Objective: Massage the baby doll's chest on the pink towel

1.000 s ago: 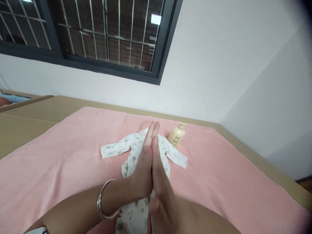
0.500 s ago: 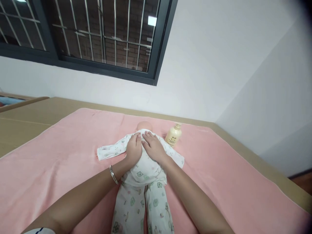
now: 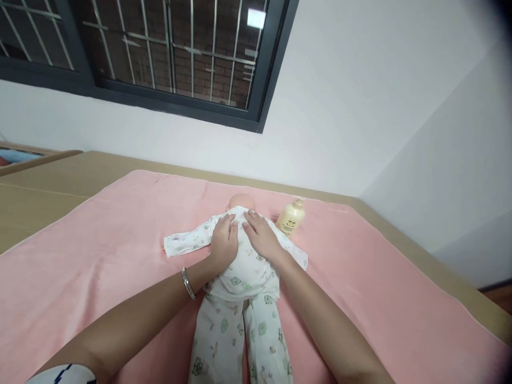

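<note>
A baby doll in white pajamas with a small green print lies stretched out on a pink blanket, its bald head pointing away from me. Whether it lies face up or face down I cannot tell. My left hand rests flat on the left part of its upper torso, fingers straight. On the right part lies my right hand, also open, with its fingers pointing up toward the head. A strip of printed shirt shows between my hands. The doll's sleeves spread out to both sides.
A pale yellow pump-type bottle stands on the blanket just right of the doll's shoulder. Behind the wooden surface rises a white wall with a dark-framed barred window. A wooden-edged item sits at far left.
My hands have moved slightly apart over the doll's upper torso, showing more shirt between them. The whole view has shifted a little; the doll and bottle keep their places on the blanket.
</note>
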A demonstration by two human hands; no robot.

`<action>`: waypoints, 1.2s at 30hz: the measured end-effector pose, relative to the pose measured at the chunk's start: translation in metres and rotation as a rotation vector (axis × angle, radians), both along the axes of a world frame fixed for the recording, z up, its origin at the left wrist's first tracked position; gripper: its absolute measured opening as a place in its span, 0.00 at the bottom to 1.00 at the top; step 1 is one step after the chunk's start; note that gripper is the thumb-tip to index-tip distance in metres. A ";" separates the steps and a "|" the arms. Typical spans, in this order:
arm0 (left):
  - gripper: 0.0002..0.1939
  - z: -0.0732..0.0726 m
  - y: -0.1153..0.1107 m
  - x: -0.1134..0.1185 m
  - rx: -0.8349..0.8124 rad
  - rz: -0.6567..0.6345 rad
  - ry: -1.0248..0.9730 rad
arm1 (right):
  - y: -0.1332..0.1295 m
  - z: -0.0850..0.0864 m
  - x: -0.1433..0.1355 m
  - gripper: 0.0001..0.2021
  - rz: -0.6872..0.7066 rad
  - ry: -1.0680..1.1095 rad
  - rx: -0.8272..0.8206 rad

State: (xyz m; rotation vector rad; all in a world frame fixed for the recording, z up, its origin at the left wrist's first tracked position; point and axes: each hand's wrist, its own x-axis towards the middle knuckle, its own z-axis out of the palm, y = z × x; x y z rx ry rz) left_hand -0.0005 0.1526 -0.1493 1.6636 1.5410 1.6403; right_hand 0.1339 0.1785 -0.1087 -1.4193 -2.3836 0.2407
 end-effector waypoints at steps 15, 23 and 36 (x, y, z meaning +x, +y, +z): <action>0.22 -0.009 0.001 -0.001 -0.050 0.021 0.307 | 0.002 -0.004 0.003 0.26 -0.108 0.049 -0.010; 0.23 -0.004 0.016 -0.005 -0.130 0.028 0.480 | -0.029 -0.003 -0.016 0.25 -0.184 -0.090 0.115; 0.26 -0.001 -0.008 0.011 -0.097 0.047 0.620 | 0.003 -0.004 -0.001 0.24 -0.192 0.066 0.004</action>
